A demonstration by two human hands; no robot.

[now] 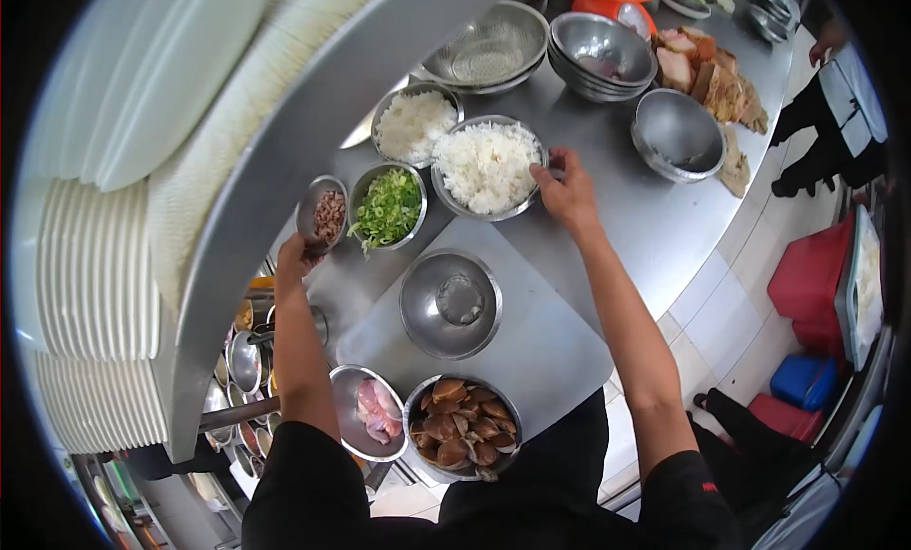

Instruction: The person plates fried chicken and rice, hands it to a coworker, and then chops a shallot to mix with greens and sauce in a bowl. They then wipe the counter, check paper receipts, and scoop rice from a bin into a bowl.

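Observation:
My right hand (569,191) grips the rim of a metal bowl of white rice (488,167), thumb toward the inside. At the left, my left hand (293,256) has its fingers closed on a small tilted bowl of diced brownish meat (329,216). Between them sits a bowl of chopped green onion (388,206), with a second bowl of rice (415,125) behind it. Nearer me, a metal bowl (451,303) with a little liquid at its bottom stands on a pale cutting board (541,341). Bowls of raw pinkish meat (379,410) and brown clams (465,427) are closest to my body.
Stacked metal bowls (603,56), another metal bowl (678,135) and large meat pieces (712,71) lie toward the back right. A steel shelf (242,185) with stacked white plates (100,275) overhangs the left. Other people and a red bin (807,275) are beyond the table's right edge.

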